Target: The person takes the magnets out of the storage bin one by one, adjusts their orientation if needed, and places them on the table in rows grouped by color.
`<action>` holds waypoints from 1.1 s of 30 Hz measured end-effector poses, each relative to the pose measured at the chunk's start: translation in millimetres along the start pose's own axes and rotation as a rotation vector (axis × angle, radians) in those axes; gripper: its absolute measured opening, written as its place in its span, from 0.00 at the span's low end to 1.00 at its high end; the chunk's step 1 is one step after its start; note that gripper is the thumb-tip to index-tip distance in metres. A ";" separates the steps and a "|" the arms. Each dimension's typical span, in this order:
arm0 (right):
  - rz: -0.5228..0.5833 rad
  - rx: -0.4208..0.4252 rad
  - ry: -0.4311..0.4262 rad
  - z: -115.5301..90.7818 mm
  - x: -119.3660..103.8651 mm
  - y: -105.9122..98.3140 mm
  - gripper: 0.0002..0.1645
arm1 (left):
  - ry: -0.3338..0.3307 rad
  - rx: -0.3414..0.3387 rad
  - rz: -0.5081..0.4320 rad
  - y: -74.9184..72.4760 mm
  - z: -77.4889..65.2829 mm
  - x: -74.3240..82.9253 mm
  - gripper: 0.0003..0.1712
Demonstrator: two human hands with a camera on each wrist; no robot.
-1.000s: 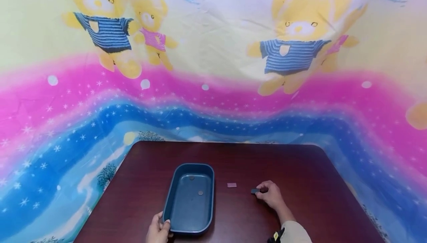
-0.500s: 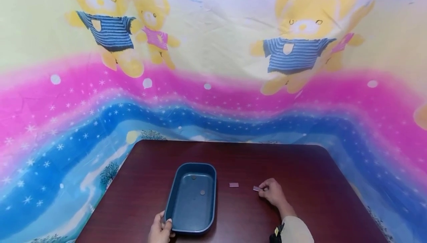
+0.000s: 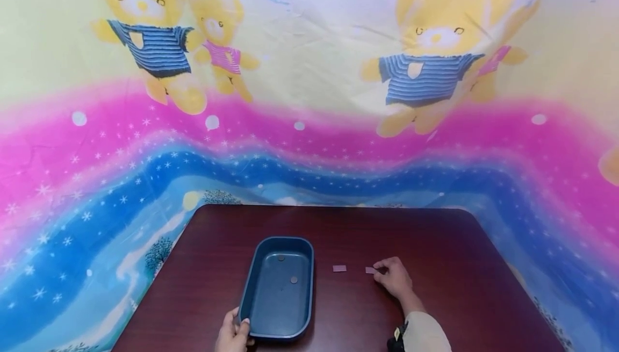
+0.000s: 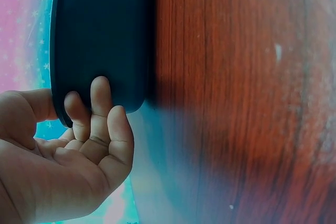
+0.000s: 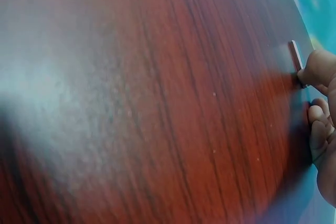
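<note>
My left hand point(image 3: 232, 332) grips the near left corner of a dark blue rectangular tray point(image 3: 311, 293), thumb at the rim and fingers against the outer wall point(image 4: 105, 35). To the tray's right, my right hand point(image 3: 396, 279) pinches a small flat pinkish rectangular piece point(image 3: 369, 270) between thumb and fingertips, right at the tabletop. The right wrist view shows that piece point(image 5: 295, 53) edge-on, its near end covered by the thumb. A similar pinkish piece point(image 3: 339, 268) lies between it and the tray.
Inside the tray are two small round brownish discs, one toward the back point(image 3: 281, 258) and one near the middle right point(image 3: 293, 280). All this stands on a dark reddish-brown wooden table point(image 3: 387, 234) with rounded far corners. Behind it hangs a bear-print cloth point(image 3: 309, 153).
The piece in my right hand has gone from its dark side showing to its pinkish face up, and the hand has moved slightly forward. My left hand keeps its hold on the tray.
</note>
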State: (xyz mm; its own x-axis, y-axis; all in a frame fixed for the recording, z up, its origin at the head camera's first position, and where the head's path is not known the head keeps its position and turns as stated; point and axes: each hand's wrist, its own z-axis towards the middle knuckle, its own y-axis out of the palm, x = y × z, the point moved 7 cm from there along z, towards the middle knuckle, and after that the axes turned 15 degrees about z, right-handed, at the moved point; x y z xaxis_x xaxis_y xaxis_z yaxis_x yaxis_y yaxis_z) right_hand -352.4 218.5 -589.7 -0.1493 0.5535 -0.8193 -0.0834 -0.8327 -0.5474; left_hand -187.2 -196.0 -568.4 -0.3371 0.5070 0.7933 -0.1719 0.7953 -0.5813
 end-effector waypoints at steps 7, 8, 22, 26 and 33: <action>-0.004 0.032 0.060 0.3 6.7 1.3 0.08 | 0.013 -0.011 -0.025 1.2 1.2 -1.3 0.24; -0.002 0.036 0.069 0.1 7.7 1.6 0.09 | 0.012 -0.013 -0.026 1.4 1.2 -1.6 0.24; 0.081 0.029 0.071 2.6 10.4 -5.9 0.09 | 0.029 -0.011 -0.045 1.0 1.6 -3.9 0.25; 0.087 0.021 0.066 3.9 8.8 -6.1 0.09 | 0.042 -0.006 -0.049 0.3 2.6 -2.8 0.25; 0.284 0.043 0.083 -0.6 3.8 -11.1 0.21 | 0.019 -0.025 -0.039 1.3 4.5 -5.6 0.24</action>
State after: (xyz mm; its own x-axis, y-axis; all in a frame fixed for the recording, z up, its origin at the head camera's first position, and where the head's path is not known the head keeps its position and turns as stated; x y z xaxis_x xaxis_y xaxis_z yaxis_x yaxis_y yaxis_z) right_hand -351.5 229.8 -586.9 -0.0913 0.2961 -0.9508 -0.0921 -0.9532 -0.2880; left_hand -189.7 -199.3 -574.5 -0.3124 0.4812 0.8191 -0.1618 0.8227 -0.5450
